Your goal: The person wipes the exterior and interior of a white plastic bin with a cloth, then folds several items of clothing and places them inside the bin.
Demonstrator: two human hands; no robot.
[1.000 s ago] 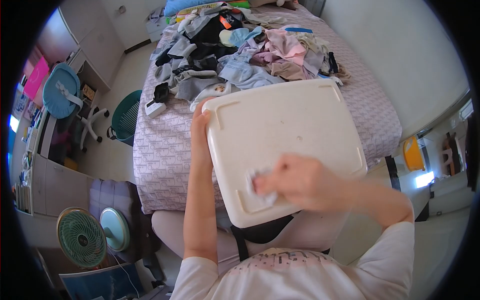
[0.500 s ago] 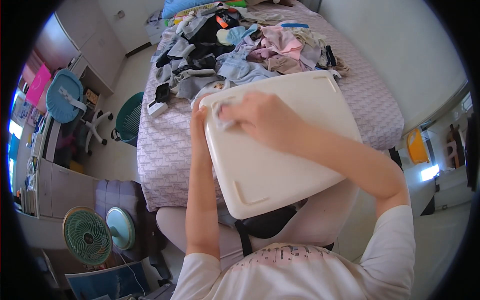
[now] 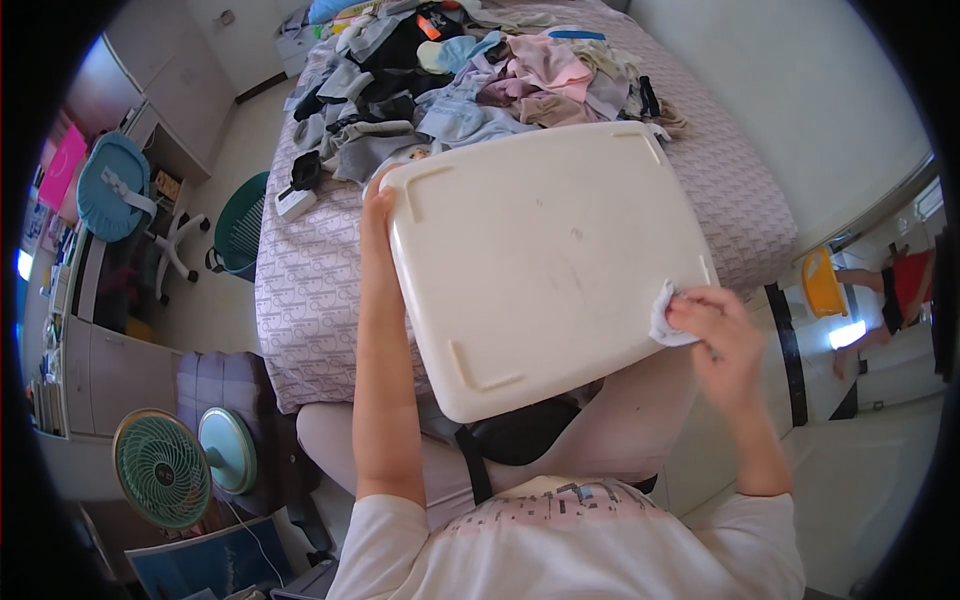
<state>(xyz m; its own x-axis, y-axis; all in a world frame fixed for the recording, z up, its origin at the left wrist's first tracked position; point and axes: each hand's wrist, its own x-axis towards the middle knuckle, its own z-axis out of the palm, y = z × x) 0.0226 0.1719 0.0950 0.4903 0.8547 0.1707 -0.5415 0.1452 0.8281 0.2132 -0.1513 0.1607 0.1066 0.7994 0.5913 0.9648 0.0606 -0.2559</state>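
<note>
A cream plastic storage box lid [image 3: 540, 260], with rounded corners and raised L-shaped ridges, rests tilted above my lap and the bed's near edge. A few small grey smudges mark its middle. My left hand [image 3: 379, 200] is closed around its far left edge, thumb on top, the other fingers hidden beneath. At the lid's near right corner, my right hand [image 3: 722, 338] pinches a crumpled white cloth [image 3: 662, 318]. The cloth touches the corner. Whether anything is under the lid cannot be seen.
A bed [image 3: 310, 330] with a patterned sheet carries a heap of clothes [image 3: 470, 95] and a small white box [image 3: 296, 203]. At left stand a green basket [image 3: 240, 225], a wheeled chair [image 3: 118, 190] and a fan [image 3: 162, 468]. Another person [image 3: 908, 295] is beyond the right doorway, near a yellow stool [image 3: 822, 283].
My right hand has carried the cloth from the lid's far left corner to its near right corner. My left hand keeps its hold. Another person has appeared at the far right.
</note>
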